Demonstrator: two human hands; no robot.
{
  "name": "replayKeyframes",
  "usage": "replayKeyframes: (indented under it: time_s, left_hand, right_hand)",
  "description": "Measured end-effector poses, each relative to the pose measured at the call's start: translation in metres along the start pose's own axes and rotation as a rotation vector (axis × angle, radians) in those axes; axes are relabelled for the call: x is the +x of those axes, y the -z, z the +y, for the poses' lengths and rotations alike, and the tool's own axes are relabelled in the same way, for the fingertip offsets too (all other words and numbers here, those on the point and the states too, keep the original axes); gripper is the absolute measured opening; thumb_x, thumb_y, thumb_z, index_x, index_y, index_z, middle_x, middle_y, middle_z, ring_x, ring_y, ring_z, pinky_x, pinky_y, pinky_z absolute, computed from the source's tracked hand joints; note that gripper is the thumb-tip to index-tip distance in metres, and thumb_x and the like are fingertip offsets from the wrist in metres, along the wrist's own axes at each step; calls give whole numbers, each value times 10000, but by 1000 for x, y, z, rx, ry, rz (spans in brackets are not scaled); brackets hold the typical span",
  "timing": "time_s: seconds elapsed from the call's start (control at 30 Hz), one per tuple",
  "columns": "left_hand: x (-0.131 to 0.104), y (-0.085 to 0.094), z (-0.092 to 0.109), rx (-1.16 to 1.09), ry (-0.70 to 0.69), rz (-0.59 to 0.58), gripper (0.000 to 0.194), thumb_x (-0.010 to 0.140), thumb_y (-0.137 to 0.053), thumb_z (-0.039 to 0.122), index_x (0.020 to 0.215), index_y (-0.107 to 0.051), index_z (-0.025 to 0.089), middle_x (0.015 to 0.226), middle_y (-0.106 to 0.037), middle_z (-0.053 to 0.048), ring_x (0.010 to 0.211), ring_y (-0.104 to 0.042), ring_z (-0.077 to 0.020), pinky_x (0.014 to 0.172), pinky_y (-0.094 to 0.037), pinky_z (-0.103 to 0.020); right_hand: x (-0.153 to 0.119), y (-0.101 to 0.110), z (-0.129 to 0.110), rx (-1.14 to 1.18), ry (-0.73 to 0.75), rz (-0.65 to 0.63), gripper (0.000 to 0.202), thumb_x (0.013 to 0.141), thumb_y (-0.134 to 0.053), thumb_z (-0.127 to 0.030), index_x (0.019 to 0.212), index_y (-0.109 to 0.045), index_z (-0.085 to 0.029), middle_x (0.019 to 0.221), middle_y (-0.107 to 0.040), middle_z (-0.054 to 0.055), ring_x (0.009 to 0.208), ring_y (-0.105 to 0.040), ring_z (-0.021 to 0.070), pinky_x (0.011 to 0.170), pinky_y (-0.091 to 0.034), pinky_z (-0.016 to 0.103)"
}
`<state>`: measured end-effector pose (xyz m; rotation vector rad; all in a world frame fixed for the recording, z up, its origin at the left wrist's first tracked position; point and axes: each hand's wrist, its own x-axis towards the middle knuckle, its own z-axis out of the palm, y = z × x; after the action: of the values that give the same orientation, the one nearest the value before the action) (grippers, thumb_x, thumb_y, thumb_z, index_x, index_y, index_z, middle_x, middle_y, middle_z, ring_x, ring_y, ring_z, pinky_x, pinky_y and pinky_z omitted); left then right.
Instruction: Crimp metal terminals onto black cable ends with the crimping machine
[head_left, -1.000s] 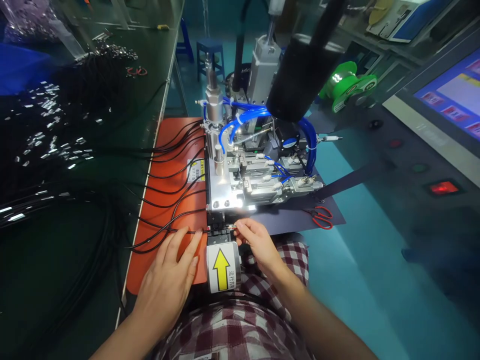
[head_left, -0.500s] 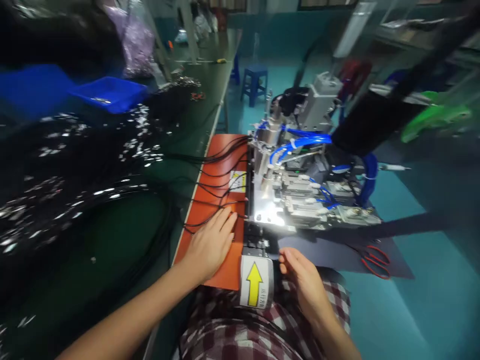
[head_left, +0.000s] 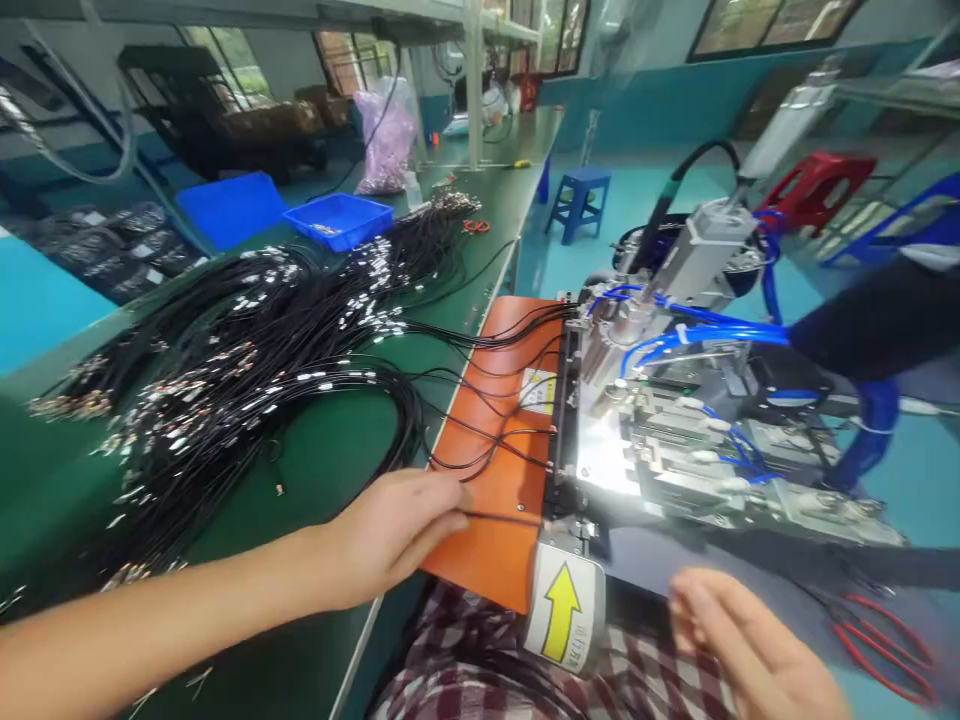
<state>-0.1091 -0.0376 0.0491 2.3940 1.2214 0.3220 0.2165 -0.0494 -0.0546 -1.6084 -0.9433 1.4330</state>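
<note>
My left hand (head_left: 409, 525) is closed on a black cable (head_left: 501, 518) above the orange plate (head_left: 487, 545). From those fingers the cable runs right to the edge of the metal machine (head_left: 611, 455). Several more black cables (head_left: 480, 440) lie across the plate into the same edge. To the right of the yellow arrow label (head_left: 559, 610), my right hand (head_left: 742, 640) is closed with thumb and fingertips together, blurred; whatever it may hold is too small to make out.
A big heap of black cables (head_left: 300, 310) with white tags spreads over the green table (head_left: 330, 440). Behind it sit blue trays (head_left: 341, 222). Red-handled scissors (head_left: 885, 640) lie at right. Blue air hoses (head_left: 697, 333) cross above the machine; a blue stool (head_left: 577, 203) stands beyond.
The view has swung left, so the machine sits further right. My left hand has moved back from the machine's edge toward the table with a cable in it. My right hand is further from the arrow label.
</note>
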Motion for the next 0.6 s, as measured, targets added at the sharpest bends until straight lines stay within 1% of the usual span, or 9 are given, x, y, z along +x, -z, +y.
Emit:
replayKeyframes:
  time_s: [0.03,0.07,0.1,0.17,0.23,0.3,0.4,0.5,0.6]
  left_hand:
    - [11,-4,3,-62,47,61,174,939,-353,164,905,-522,189,756,-566,-17,666,-508,-142,643,-422,-262]
    - [19,-10,6,-108,58,87,174,947,-345,177,906,-514,186,770,-557,-20,689,-507,-141,654,-417,-258]
    - [26,-18,9,-138,48,86,176,950,-344,188,896,-512,186,772,-549,-19,702,-507,-140,659,-414,-255]
    - [31,-39,11,-165,40,57,196,956,-337,201,873,-513,187,763,-546,-15,703,-511,-139,654,-412,-254]
    - [31,-57,11,-160,69,25,210,962,-320,207,887,-516,188,767,-553,-16,708,-517,-145,653,-411,-265]
    - [32,-68,11,-134,91,-10,206,962,-318,212,908,-515,190,777,-558,-16,719,-519,-157,661,-409,-285]
    - [41,-70,19,-140,70,-63,162,954,-361,240,1015,-508,209,882,-588,-24,798,-533,-181,715,-415,-319]
    - [57,-63,32,-321,32,-92,168,958,-365,246,1086,-472,238,991,-598,-17,891,-546,-174,778,-421,-314]
    - [68,-59,38,-544,118,-142,170,970,-342,261,1089,-462,260,880,-585,24,778,-552,-133,690,-424,-256]
  right_hand:
    - [-7,-12,-9,-39,20,-50,312,669,-746,-489,860,-691,-248,700,-639,37,636,-591,185,613,-530,264]
    - [-13,-24,-17,-43,47,-81,322,681,-743,-471,901,-683,-243,746,-650,38,632,-589,176,590,-522,260]
    - [-17,-35,-22,-4,95,-88,340,694,-733,-465,941,-673,-240,781,-654,41,662,-599,181,560,-511,251]
    - [-23,-50,-27,68,128,-166,396,710,-737,-407,1053,-642,-234,826,-656,43,722,-610,183,614,-512,262]
    - [-24,-58,-28,125,120,-196,365,718,-740,-359,1040,-641,-219,814,-651,37,714,-599,169,644,-505,270]
    - [-24,-60,-27,167,90,-207,252,745,-715,-348,943,-655,-205,737,-638,19,648,-580,151,600,-488,260]
    - [-23,-62,-27,191,102,-238,130,799,-657,-321,836,-655,-196,651,-605,-8,589,-565,130,577,-468,249]
    - [-22,-60,-31,208,167,-264,122,810,-649,-273,913,-636,-211,727,-619,-14,597,-581,115,605,-471,245]
    - [-20,-52,-34,299,137,-253,191,826,-640,-321,985,-600,-222,782,-634,-9,599,-588,112,604,-469,245]
